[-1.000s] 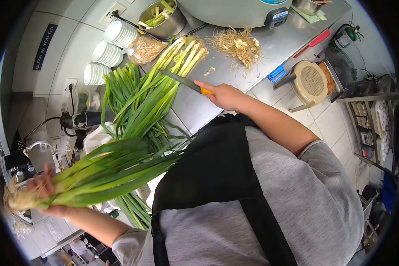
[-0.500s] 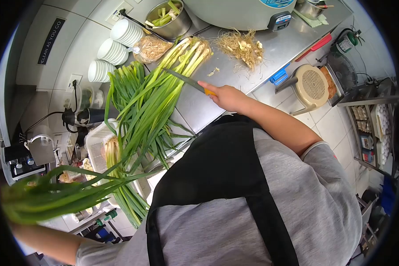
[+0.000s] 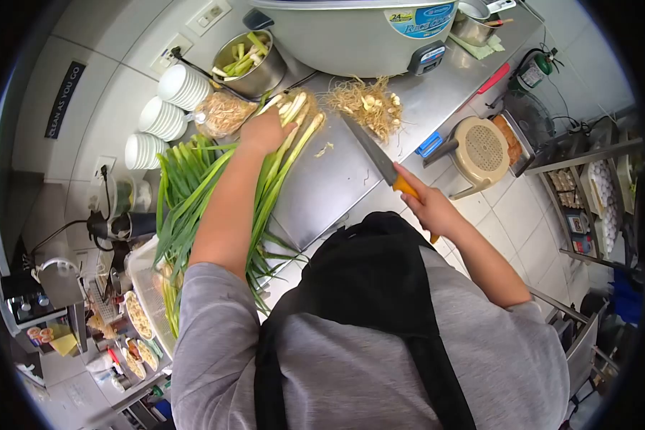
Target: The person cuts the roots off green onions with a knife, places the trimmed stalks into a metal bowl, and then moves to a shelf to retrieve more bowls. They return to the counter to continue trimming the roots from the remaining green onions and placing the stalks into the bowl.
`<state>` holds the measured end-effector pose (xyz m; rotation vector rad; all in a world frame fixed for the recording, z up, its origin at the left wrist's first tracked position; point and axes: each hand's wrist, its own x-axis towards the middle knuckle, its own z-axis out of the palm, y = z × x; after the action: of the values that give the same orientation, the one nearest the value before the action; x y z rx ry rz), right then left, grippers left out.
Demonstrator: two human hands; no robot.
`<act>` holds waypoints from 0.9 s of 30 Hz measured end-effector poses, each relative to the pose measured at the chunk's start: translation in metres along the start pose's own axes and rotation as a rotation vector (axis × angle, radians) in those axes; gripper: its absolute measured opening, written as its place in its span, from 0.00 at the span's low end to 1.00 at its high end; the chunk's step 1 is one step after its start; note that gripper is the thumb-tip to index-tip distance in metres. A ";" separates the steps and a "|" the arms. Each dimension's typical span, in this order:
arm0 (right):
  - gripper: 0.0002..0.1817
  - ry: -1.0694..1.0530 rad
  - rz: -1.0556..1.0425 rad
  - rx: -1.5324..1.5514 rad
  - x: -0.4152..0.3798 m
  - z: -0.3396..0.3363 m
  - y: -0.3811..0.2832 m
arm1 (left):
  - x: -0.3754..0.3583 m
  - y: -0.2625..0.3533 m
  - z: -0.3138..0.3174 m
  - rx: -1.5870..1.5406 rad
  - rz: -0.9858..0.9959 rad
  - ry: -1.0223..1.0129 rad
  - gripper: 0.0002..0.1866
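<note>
A large bunch of spring onions (image 3: 196,188) lies across the steel counter, with its white root ends toward the rice cooker and its green leaves toward me. My left hand (image 3: 264,132) is closed around stalks near the white ends; part of its grip is hidden. In my right hand (image 3: 433,208) is a knife (image 3: 374,154), held by its orange handle. The blade is bare and points up toward a pile of trimmed roots (image 3: 371,106). A clear bag of brown flakes or shreds (image 3: 222,115) sits beside the bunch.
A big rice cooker (image 3: 337,43) stands at the back, beside a steel pot (image 3: 271,77) holding cut stalks. Stacked white cups (image 3: 163,118) line the wall. A white basket (image 3: 142,269) is at the left, and a beige stool (image 3: 480,154) is beyond the counter edge.
My left hand has come from the far lower left, where green leaves were trailing, up to the white ends. My right hand has drawn the knife away from the bunch, to the right.
</note>
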<state>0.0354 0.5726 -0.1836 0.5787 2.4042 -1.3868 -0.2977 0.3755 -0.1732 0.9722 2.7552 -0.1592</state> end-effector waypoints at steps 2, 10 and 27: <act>0.36 0.017 -0.031 -0.017 -0.005 0.006 0.012 | 0.000 0.002 0.005 0.068 -0.009 0.106 0.46; 0.37 -0.008 -0.039 -0.066 0.000 -0.004 0.011 | -0.002 0.000 0.030 -0.189 -0.277 -0.016 0.66; 0.35 0.060 -0.160 -0.503 0.077 0.023 -0.005 | -0.069 0.053 0.050 -0.353 -0.089 0.250 0.14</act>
<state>-0.0325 0.5654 -0.2257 0.3036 2.7518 -0.7666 -0.2032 0.3663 -0.2068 0.8214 2.9057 0.4510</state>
